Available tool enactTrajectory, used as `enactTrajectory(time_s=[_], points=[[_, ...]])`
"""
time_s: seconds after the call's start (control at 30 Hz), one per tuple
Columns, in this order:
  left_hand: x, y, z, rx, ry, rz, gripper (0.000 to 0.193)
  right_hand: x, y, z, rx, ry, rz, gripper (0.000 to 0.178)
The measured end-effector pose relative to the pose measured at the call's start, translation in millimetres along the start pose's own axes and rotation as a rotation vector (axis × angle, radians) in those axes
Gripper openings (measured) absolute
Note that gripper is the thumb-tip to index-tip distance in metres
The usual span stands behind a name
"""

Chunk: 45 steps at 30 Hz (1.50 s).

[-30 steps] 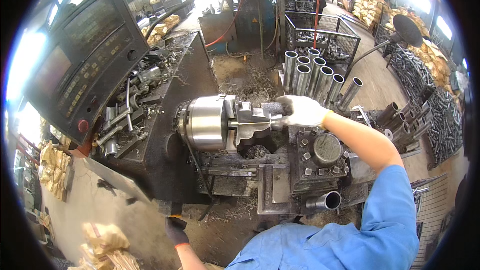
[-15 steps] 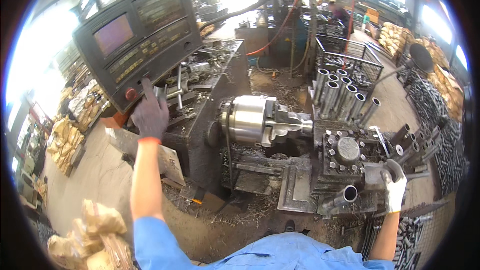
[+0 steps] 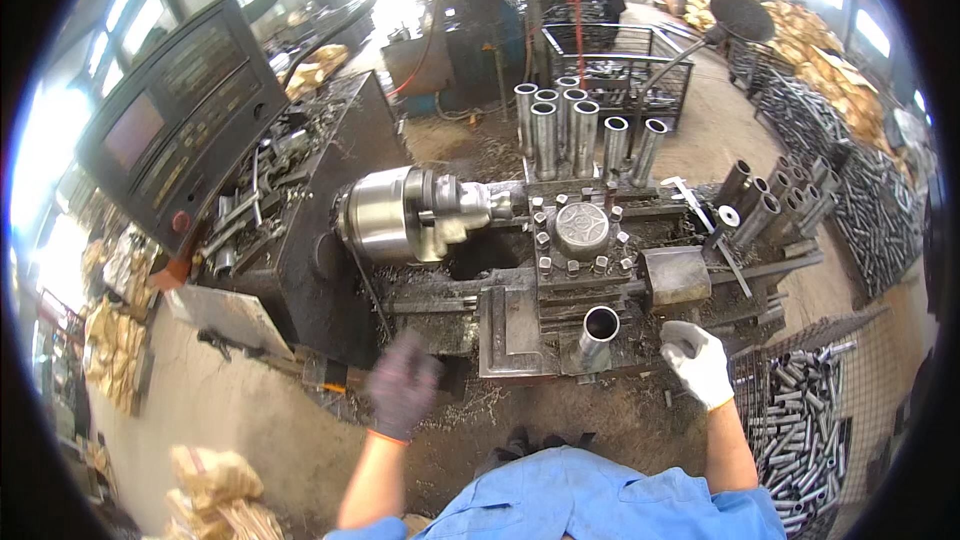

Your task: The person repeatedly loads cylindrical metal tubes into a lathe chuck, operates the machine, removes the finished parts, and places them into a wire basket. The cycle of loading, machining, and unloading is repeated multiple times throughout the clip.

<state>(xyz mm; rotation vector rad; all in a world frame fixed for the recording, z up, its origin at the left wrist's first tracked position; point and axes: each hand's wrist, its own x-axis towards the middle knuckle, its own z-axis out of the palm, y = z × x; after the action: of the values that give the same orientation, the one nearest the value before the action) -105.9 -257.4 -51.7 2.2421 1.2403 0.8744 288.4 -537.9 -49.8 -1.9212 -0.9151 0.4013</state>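
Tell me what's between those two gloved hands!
In the head view, an open-ended metal tube at the lathe's front edge sits between left hand and right hand.

Lathe [image 3: 512,364], mid-frame, carries tool post [image 3: 583,230] at center, upright steel tubes [image 3: 584,143] at upper center, caliper [image 3: 690,200] and dark tubes [image 3: 762,217] at right; its headstock top [image 3: 328,132], left of center, strewn with loose metal pieces [image 3: 255,195].

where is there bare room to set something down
Free: the floor between the slanted plate and lower-left sacks, and between the black cage and upper-right heaped parts. Crowded: the machine top beside the control panel, strewn with tools.
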Motion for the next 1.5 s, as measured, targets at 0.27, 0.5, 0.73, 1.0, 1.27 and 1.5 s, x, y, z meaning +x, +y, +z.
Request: enactTrajectory(time_s=[0.27,0.5,0.73,1.0,1.27,1.5], points=[[-238,7,86,-0.084,-0.541,-0.567,0.053,37,-3,46,0.021,-0.335,-0.2,0.07],[-329,25,48,-0.005,-0.264,-0.705,0.049,10,-42,139,-0.185,-0.338,-0.43,0.04],[-531,66,-13,-0.02,0.162,-1.127,0.049,-181,-113,261,-0.033,-1.212,-0.683,0.035],[-763,154,-2,-0.062,0.891,-1.75,0.054,-437,-177,313,-0.028,-1.972,-1.267,0.04],[-855,271,183,0.34,2.063,-2.161,0.052,-668,-233,294,0.09,-2.571,-1.591,0.038],[-843,368,248,1.467,3.08,-2.096,0.064,-836,-256,284,0.32,-2.682,-1.805,0.05]])
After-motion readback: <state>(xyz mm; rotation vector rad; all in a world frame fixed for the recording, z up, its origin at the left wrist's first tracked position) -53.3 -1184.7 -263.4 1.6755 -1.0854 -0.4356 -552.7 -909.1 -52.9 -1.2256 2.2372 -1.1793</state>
